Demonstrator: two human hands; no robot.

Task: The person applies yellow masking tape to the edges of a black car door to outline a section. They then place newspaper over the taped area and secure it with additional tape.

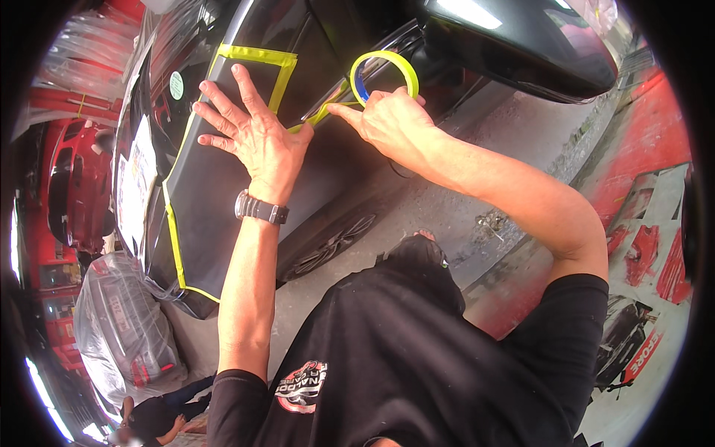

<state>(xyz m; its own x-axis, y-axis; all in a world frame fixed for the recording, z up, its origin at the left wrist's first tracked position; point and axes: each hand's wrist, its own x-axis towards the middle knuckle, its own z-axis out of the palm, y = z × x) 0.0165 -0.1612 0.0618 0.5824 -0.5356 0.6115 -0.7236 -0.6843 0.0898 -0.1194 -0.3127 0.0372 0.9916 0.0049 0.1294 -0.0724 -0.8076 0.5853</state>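
My right hand [395, 123] holds a roll of yellow-green masking tape [412, 74], its index finger stretched toward the strip. From the roll a length of tape [319, 115] runs left along the car's panel edge below the window. My left hand [261, 141], with a dark watch on its wrist, has its fingers spread over the dark car fender [212, 186]; its thumb reaches the tape strip. More yellow tape [257, 54] outlines the corner beyond my left fingers, and another strip [173, 238] runs down the panel's left edge.
A black side mirror [521, 52] juts out at upper right. The car's wheel [331, 244] lies below the panel. Plastic sheeting covers another vehicle [126, 328] at left, near a person in dark clothing [160, 413]. A red car [78, 182] stands farther left; car parts [625, 335] lie at right.
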